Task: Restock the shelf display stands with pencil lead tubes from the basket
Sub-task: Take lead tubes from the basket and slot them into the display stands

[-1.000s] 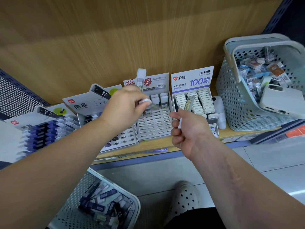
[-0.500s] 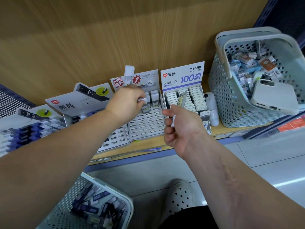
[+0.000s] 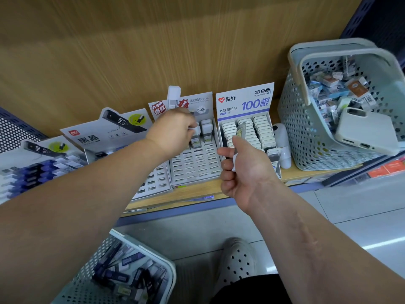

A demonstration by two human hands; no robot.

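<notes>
Nearest, under the left forearm: pale perforated plastic basket (image 3: 87, 279) of dark pencil lead tubes (image 3: 114, 275). Further out, right hand (image 3: 245, 170) curled round a slim grey white-capped lead tube (image 3: 240, 132). Beyond, apart to its left, left hand (image 3: 173, 132) pinching a white-capped clear tube (image 3: 197, 129) over the white slotted cardboard display stand (image 3: 197, 165).

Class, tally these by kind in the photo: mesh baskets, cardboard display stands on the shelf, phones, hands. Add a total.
Mesh baskets: 2
Display stands: 4
Phones: 1
Hands, left and right, each gripping a lead tube: 2
Total: 9
</notes>
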